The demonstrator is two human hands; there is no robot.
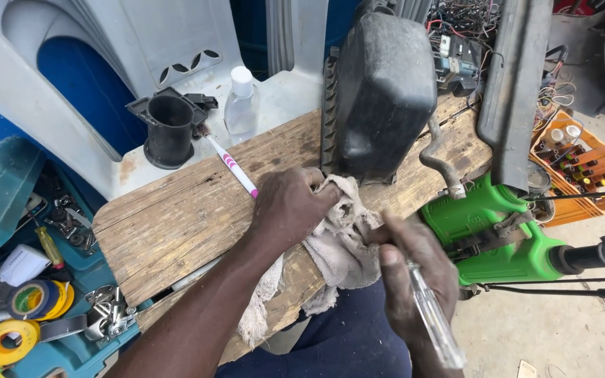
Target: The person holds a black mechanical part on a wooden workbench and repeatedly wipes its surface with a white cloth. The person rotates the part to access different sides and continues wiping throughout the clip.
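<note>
My left hand (290,206) presses down on a dirty grey rag (344,241) that lies on a worn wooden board (176,224). My right hand (414,273) grips a screwdriver with a clear handle (434,318), its tip buried in the rag. Just behind the rag a black plastic housing (383,91) stands on the board. A white and pink toothbrush (234,168) lies to the left of my left hand.
A black cup-shaped part (169,129) and a clear bottle (241,105) sit on a white plastic surface behind the board. A blue toolbox (71,350) with tape rolls is at left. A green machine (498,238) and an orange crate (582,171) stand at right.
</note>
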